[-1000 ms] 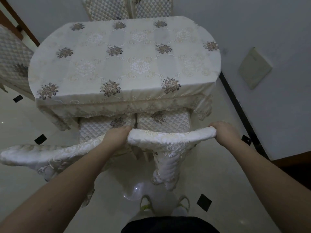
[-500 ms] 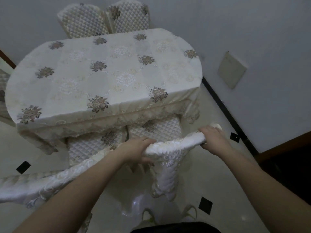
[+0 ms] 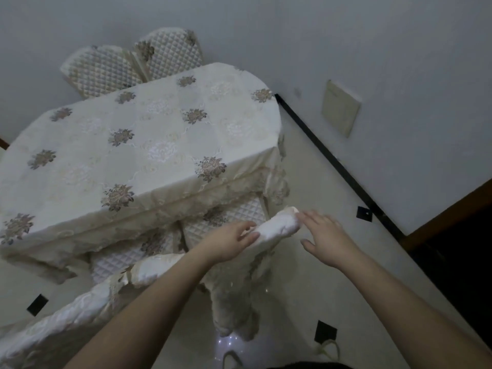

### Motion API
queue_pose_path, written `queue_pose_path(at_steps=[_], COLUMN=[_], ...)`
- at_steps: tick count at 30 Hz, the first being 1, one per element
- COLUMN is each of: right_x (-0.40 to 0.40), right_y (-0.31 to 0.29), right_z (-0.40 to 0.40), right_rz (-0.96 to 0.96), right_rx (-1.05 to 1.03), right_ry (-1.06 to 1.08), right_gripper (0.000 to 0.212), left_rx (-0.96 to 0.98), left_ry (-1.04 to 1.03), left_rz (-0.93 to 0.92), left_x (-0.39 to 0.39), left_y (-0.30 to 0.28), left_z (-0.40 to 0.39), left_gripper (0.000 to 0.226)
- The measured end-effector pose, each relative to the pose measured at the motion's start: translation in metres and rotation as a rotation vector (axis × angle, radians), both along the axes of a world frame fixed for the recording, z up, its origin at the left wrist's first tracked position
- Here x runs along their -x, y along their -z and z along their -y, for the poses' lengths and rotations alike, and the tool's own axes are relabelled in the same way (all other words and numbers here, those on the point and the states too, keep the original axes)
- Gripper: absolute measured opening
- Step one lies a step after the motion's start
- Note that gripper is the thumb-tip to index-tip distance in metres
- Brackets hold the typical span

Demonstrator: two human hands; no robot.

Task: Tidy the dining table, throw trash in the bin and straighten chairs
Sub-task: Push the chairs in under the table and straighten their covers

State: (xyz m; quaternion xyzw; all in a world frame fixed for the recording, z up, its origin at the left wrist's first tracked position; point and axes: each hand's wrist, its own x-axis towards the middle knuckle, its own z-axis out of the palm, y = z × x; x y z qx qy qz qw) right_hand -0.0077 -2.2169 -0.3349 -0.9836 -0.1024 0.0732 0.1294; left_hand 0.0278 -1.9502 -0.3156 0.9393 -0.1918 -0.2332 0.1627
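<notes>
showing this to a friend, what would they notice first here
The big table, draped in flowered cream, fills the left and middle. In front of it, the left hand rests on the top of a covered chair, with the right hand open beside its end. Two quilted chair backs stand at the table's far side.
</notes>
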Motion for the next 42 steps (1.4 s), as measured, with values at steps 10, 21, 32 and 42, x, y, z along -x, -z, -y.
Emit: queue_pose_path(at_steps=[10, 21, 32, 42], right_x=[-0.002, -0.058, -0.184, -0.318], right_y=[-0.022, -0.045, -0.049, -0.068], right_z=[0.122, 0.188, 0.209, 0.23], right_rz=[0.097, 0.133, 0.171, 0.185], right_rx=[-0.022, 0.006, 0.097, 0.096], right_ry=[0.045, 0.1, 0.13, 0.114], right_gripper=[0.058, 0.054, 0.059, 0.059], left_rx=[-0.207, -0.233, -0.224, -0.182], left_ry=[0.028, 0.036, -0.045, -0.12], left_rz=[0.253, 0.438, 0.495, 0.499], left_x=[-0.013, -0.079, -0.214, -0.353], left_y=[-0.009, -0.026, -0.015, -0.044], left_z=[0.135, 0.203, 0.235, 0.245], left_gripper=[0.049, 0.057, 0.074, 0.058])
